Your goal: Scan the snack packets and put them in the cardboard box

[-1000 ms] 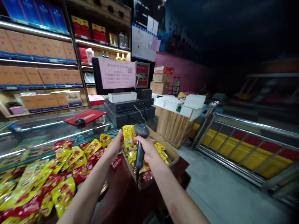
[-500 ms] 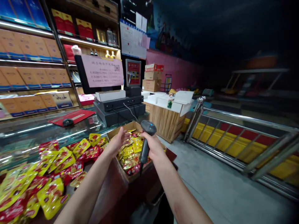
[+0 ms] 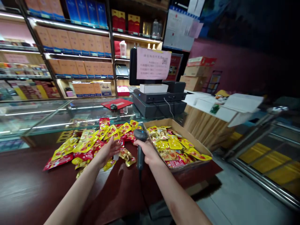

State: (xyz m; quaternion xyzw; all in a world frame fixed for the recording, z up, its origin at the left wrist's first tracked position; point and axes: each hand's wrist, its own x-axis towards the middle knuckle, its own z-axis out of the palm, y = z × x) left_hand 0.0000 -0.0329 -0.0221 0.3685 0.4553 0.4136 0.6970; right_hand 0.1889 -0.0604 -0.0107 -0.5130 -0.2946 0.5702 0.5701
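The open carton (image 3: pixel 190 136) stands on the bench (image 3: pixel 28 178), filled with snack packets (image 3: pixel 174 143). Just left of the carton, the right hand (image 3: pixel 147 151) has its fingers wrapped round a dark scanner (image 3: pixel 140 157). Farther left of the carton, the left hand (image 3: pixel 108 152), fingers loosely spread and empty, is beside the packet pile (image 3: pixel 85 143); whether they touch, I cannot tell.

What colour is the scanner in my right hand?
The scanner is dark grey, nearly black, as the head view shows.
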